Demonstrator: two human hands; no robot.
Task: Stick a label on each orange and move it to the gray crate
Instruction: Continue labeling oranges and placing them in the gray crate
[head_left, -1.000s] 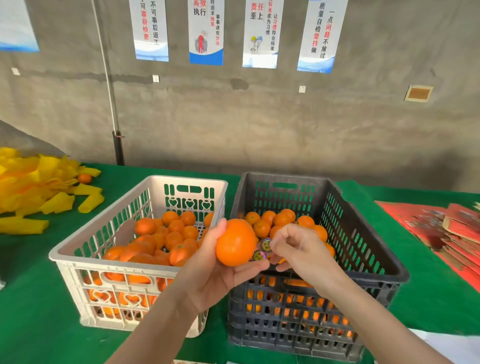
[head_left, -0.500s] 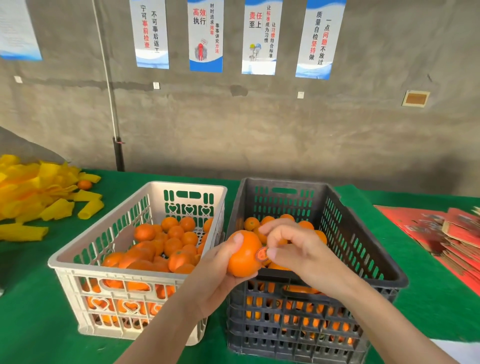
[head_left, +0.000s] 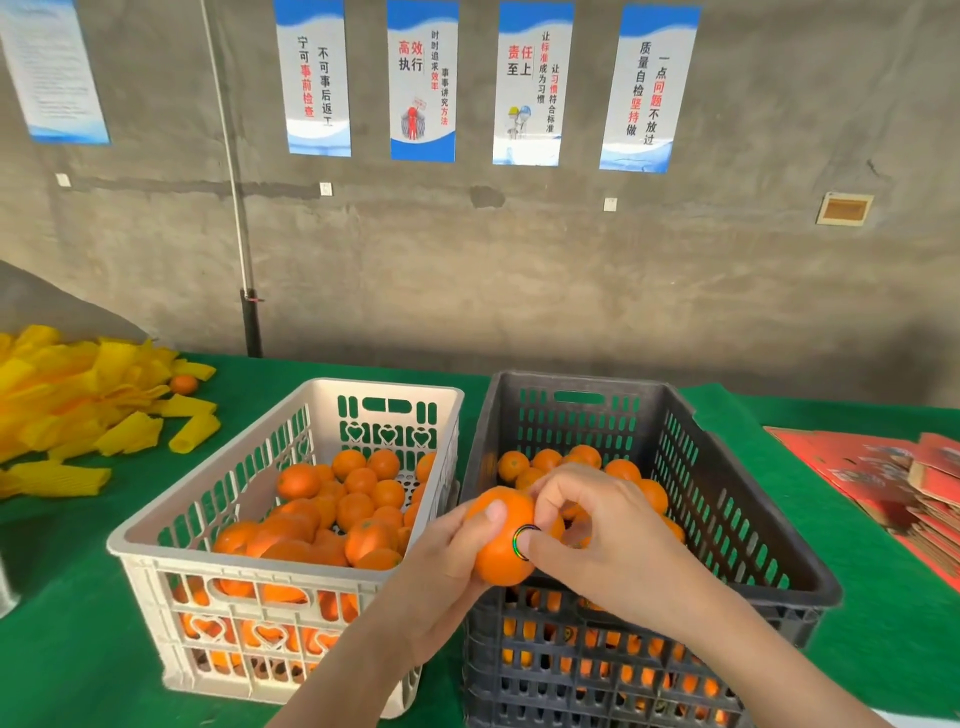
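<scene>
I log: table (head_left: 78, 649) under left hand (head_left: 441, 587) and right hand (head_left: 608, 540); gray crate (head_left: 727, 457) beneath the right; white crate (head_left: 208, 493) beside the left; left hand grips orange (head_left: 501, 551) over gray crate's near corner; right hand curls on it, thumb pressing label (head_left: 522, 532).

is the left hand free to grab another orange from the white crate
Probably not yet: the left hand grips the orange being labelled, though the open white crate sits right beside it.

We see a green cloth-covered table (head_left: 78, 649) with a heap of yellow foam net sleeves (head_left: 67, 405) at its far left and flat red printed cardboard sheets (head_left: 857, 462) at its right, and behind it a gray concrete wall (head_left: 571, 291) hung with four blue-and-white paper posters (head_left: 422, 78).
</scene>
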